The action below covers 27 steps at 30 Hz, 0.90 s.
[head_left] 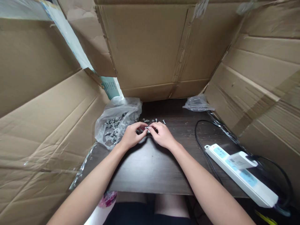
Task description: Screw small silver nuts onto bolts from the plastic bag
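Over the dark table, my left hand (132,135) and my right hand (162,135) meet fingertip to fingertip. Pinched between them is a small shiny metal bolt (147,127), and both hands touch it. Its finer details are too small to make out. Just beyond my fingers lie several loose bolts and small metal parts, among them a bolt (164,122) a little to the right. Beside my left hand, an open clear plastic bag (103,126) holds many small metal fasteners.
Cardboard walls (150,47) enclose the dark table (150,175) at the back and both sides. A crumpled clear bag (198,103) lies at the back right. A white power strip (260,190) with a plugged-in adapter (241,161) and a black cable (196,137) occupies the right side.
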Each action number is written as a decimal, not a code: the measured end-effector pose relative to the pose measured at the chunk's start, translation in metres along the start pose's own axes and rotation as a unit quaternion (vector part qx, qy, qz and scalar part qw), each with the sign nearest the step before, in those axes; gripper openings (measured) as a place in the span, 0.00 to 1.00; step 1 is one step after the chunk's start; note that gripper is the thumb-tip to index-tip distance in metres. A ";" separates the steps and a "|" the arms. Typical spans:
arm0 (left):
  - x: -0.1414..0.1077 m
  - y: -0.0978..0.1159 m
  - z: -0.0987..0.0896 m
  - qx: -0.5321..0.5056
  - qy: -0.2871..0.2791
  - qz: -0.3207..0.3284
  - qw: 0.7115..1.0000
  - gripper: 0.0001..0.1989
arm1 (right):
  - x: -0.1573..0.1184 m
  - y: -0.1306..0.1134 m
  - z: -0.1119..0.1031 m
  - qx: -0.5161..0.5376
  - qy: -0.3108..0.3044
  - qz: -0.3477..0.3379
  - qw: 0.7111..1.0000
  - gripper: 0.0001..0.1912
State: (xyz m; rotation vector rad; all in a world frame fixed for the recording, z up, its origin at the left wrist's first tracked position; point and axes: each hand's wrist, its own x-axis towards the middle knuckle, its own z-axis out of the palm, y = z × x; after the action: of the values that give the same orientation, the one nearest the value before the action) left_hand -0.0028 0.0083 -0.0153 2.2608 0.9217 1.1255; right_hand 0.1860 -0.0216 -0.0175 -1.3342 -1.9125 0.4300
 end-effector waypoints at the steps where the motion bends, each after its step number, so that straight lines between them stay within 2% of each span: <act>1: 0.000 -0.001 0.000 0.001 0.000 0.001 1.000 0.08 | 0.000 0.000 0.000 0.001 -0.001 0.000 1.000 0.09; 9: 0.000 -0.003 -0.001 0.005 0.001 0.009 1.000 0.10 | 0.000 0.001 0.000 0.044 0.030 -0.017 0.998 0.05; 16: 0.000 -0.002 0.000 0.009 0.000 0.007 1.000 0.10 | 0.000 0.001 0.000 0.015 0.010 -0.001 1.000 0.08; 22: 0.000 0.000 -0.002 0.013 -0.002 0.008 1.000 0.10 | 0.000 -0.001 -0.003 0.011 0.006 0.009 1.000 0.07; 27: -0.001 -0.002 -0.002 0.015 -0.002 0.005 1.000 0.10 | -0.001 -0.002 -0.003 -0.013 -0.021 0.025 0.999 0.07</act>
State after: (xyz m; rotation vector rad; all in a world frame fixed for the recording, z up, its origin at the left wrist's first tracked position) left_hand -0.0054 0.0090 -0.0155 2.2936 0.9326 1.1185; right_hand 0.1872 -0.0234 -0.0149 -1.4010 -1.9284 0.4631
